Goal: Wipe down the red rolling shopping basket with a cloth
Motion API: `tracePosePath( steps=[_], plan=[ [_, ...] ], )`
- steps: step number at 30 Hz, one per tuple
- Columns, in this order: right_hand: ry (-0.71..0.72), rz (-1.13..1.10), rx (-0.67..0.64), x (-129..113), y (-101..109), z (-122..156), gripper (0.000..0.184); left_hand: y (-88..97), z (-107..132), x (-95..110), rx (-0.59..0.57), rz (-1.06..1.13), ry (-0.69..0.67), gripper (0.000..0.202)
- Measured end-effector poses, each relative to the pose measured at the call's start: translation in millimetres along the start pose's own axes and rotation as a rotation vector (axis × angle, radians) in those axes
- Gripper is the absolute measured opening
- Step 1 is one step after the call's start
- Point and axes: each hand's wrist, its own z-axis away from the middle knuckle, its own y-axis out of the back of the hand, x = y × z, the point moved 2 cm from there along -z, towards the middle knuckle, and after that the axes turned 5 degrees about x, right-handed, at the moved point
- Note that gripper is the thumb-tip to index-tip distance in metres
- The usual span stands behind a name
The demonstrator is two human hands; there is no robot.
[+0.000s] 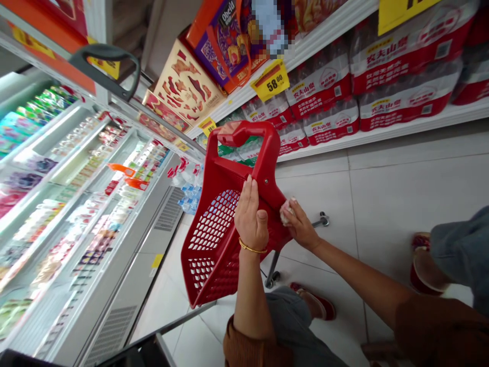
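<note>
A red plastic shopping cart (187, 275) with perforated walls and a looped top (270, 148) stands before me, tilted in this view. My left hand (251, 216) lies against its upper panel, fingers stretched out together, thumb apart, and a gold bangle (252, 248) circles the wrist. Pinched in my right hand (303, 227) is a crumpled whitish cloth or tissue (286, 211), pressed to the cart's right side. The exact material of that wad cannot be made out. Metal legs with casters (324, 219) show beneath the cart.
Shelves with shrink-wrapped water bottles (324, 84) and boxed goods (191, 81) run along the top. A refrigerated display (95, 219) lines the left. A dark grey handle (110, 58) on a metal rod juts in at upper left. Tiled floor (397, 183) lies at right.
</note>
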Motion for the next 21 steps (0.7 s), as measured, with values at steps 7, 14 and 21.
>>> tracePosePath(
  steps=[7, 14, 21],
  plan=[
    [0.049, 0.010, 0.189, -28.9, -1.5, -127.4, 0.057, -0.6, -0.4, 2.4, 0.037, 0.012, -0.012, 0.070],
    [0.139, -0.016, 0.169, -28.3, -8.0, -140.4, 0.057, -0.7, -2.6, 5.5, 0.058, 0.017, -0.017, 0.067],
    [0.080, -0.002, 0.103, -23.0, -9.2, -108.8, 0.057, -0.5, -1.6, 4.3, 0.038, -0.017, -0.048, 0.065]
  ],
)
